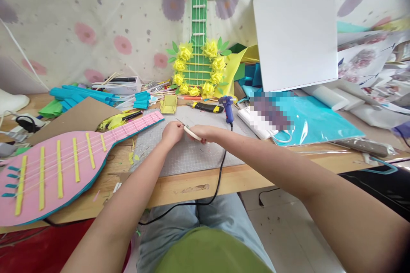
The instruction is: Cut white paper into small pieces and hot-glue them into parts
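While my left hand (172, 132) pinches something too small to tell, my right hand (201, 132) holds the grip closed on white scissors (192, 133) over the grey cutting mat (192, 153), mid-worktop, right of the pink paper guitar (64, 166).

- We see the cutting mat (192, 153) lying on the table (179, 187), near its front edge, at the middle.
- Our left hand (172, 132) and right hand (201, 133) meet over the mat, with the scissors (191, 132) between them.
- Left of the mat lies the flat guitar (64, 166), its neck reaching onto the mat's far left corner.
- Far behind the mat the upright guitar (198, 30) stands against the cloth.
- Just beyond the right hand the glue gun (228, 108) stands, its cord (221, 170) running over the near edge.
- The white board (294, 34) leans at far right.
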A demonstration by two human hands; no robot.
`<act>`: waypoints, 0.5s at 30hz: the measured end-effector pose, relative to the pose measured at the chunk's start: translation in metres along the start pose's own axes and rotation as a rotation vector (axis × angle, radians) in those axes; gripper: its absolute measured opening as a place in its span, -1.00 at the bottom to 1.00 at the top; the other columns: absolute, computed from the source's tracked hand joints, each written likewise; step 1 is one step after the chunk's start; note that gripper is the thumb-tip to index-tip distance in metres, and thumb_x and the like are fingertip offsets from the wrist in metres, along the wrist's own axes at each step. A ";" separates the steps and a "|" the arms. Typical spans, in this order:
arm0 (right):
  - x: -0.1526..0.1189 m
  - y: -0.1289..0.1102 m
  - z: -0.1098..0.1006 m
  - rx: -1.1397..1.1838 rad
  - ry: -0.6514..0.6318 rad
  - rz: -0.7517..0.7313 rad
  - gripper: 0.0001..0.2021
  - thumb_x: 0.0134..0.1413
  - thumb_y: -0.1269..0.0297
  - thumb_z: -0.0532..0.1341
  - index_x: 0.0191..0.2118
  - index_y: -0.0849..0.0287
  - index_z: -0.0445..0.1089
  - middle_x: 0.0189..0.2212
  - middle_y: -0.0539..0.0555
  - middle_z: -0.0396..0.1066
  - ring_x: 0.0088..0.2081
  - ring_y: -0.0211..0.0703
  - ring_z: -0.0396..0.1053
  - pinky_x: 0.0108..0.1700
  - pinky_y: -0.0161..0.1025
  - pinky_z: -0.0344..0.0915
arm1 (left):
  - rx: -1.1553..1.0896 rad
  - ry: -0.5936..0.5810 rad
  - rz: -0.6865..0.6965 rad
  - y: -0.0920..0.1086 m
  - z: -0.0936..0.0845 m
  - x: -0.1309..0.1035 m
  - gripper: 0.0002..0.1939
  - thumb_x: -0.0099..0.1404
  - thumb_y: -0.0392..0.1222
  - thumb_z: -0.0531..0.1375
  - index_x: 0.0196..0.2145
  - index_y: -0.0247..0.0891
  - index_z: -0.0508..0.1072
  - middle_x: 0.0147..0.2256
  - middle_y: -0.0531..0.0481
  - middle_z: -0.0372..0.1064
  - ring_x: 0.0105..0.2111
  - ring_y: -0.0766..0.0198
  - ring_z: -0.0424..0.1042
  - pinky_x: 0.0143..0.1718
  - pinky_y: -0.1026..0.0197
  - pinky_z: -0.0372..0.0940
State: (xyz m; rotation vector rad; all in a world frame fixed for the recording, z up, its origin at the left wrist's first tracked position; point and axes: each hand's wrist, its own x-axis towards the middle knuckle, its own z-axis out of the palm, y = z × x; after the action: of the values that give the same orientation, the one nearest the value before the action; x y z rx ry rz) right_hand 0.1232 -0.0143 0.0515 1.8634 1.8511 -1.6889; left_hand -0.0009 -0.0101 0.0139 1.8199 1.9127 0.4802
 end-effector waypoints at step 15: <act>0.010 0.023 -0.005 0.597 0.271 -0.205 -0.78 -0.19 0.51 0.25 -0.51 0.22 0.14 -0.70 -0.11 0.21 -0.62 -0.40 0.23 -0.50 -0.41 0.28 | -0.332 -0.042 0.140 -0.015 -0.012 0.004 -0.39 0.06 -0.38 -0.03 0.12 -0.36 0.06 -0.49 0.02 0.39 -0.41 0.30 0.33 -0.33 0.25 0.16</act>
State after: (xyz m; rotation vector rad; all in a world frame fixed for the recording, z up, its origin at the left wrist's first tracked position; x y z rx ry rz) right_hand 0.1402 -0.0113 0.0325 2.2667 1.8111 -2.3738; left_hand -0.0198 -0.0064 0.0159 1.7325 1.5743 0.7516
